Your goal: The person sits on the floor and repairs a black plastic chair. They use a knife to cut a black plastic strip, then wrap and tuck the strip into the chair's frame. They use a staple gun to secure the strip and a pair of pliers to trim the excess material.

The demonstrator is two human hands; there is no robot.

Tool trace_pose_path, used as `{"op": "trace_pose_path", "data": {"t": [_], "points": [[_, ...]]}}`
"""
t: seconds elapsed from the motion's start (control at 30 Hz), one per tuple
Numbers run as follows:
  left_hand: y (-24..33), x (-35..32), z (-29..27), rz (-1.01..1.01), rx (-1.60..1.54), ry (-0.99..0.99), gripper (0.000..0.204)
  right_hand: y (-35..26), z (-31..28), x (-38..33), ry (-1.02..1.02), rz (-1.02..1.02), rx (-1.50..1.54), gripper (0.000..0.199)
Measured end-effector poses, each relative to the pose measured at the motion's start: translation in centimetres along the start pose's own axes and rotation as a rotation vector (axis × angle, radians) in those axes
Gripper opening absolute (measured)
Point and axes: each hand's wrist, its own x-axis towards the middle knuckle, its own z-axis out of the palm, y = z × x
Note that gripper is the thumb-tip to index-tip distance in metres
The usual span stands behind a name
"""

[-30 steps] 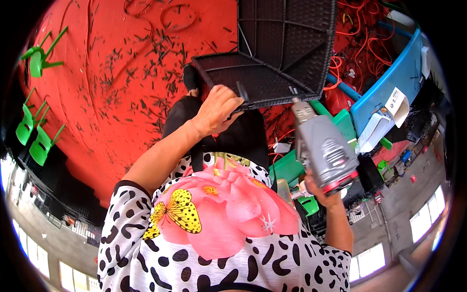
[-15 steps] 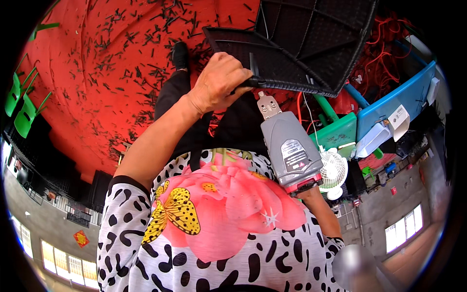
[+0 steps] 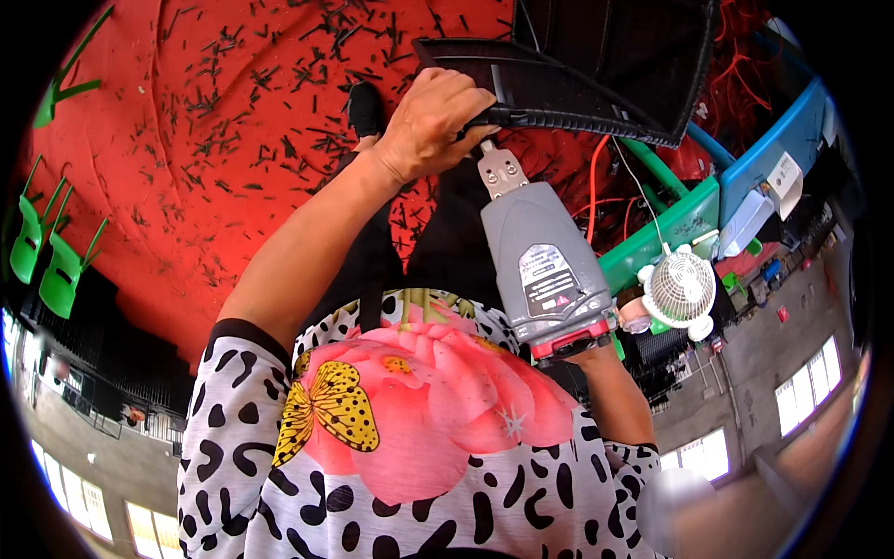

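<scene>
We pinched the panel (image 3: pixel 559 90) in our left hand (image 3: pixel 436 119); our right hand (image 3: pixel 589 354), mostly hidden behind the tool (image 3: pixel 542 247), clasped it.

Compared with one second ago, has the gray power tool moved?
Yes, leftward: the gray power tool crossed in front of the green panel; now it sits mostly left of it.

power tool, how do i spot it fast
Find the black woven panel at the top. Below its near edge, the right hand holds the power tool; its grey body and metal nose distinguish it from the white fan to its right.
</scene>
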Motion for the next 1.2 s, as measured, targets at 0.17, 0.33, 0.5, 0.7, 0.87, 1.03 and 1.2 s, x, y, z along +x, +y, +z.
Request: {"op": "trace_pose_path", "data": {"t": [0.17, 0.33, 0.5, 0.7, 0.87, 1.03, 1.2], "points": [[0.6, 1.5, 0.2, 0.039, -0.071, 0.028, 0.036, -2.4, -0.1, 0.7, 0.178, 0.621, 0.881, 0.087], [1.3, 1.6, 0.0, 0.014, -0.106, -0.01, 0.043, -0.2, -0.7, -1.5, -0.062, 0.324, 0.289, 0.072], [1.5, 1.7, -0.1, 0.024, -0.101, -0.03, 0.046, 0.8, -0.2, -3.0, -0.13, 0.28, 0.211, 0.058], [1.7, 1.8, 0.2, 0.046, -0.12, 0.017, 0.043, 1.3, 0.3, -4.2, -0.167, 0.293, 0.179, 0.044], [1.9, 2.0, 0.1, 0.043, -0.123, 0.006, 0.043, 1.2, 0.5, -4.3, -0.159, 0.294, 0.154, 0.043], [2.1, 2.2, 0.4, 0.048, -0.12, 0.014, 0.043, 1.1, 0.4, -4.6, -0.157, 0.287, 0.095, 0.045], [2.2, 2.3, 0.4, 0.038, -0.113, 0.014, 0.042, 0.7, -0.1, -4.8, -0.192, 0.293, 0.008, 0.048]]}}
